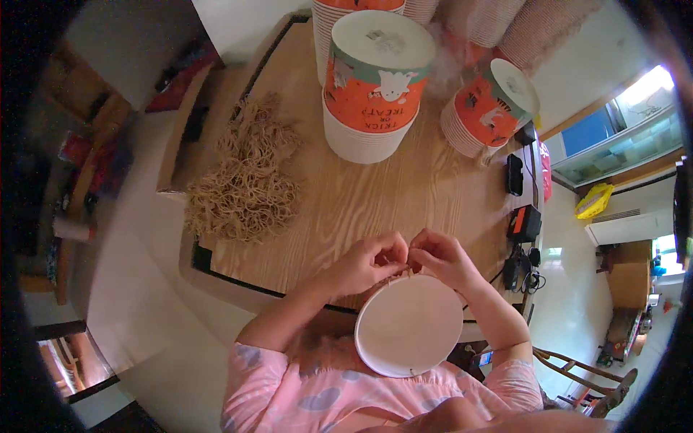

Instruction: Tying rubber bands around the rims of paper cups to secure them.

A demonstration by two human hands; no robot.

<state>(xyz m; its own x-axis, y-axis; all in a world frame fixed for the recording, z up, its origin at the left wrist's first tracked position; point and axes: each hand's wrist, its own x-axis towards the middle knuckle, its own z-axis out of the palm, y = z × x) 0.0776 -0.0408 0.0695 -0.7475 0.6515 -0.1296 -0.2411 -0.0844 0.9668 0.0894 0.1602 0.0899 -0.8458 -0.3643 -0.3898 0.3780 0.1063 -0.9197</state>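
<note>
A white paper bucket [408, 326] rests against my body, its open mouth turned up and its pale inside showing. At its far rim my left hand [379, 258] and my right hand [439, 258] meet, fingertips pinched together. A thin tan cord [410, 272] comes through the rim between them; the fingers mostly hide its ends. On the near side of the rim a small bit of cord [412, 372] shows. To the left on the table lies a tangled heap of tan cords [249, 177].
Stacks of orange, green and white paper buckets stand upside down on the wooden table [346, 209]: a big stack [372, 90] at the back, a smaller stack [491, 108] to its right. A black box [524, 224] and cables line the right edge. A cardboard box [189, 130] sits left.
</note>
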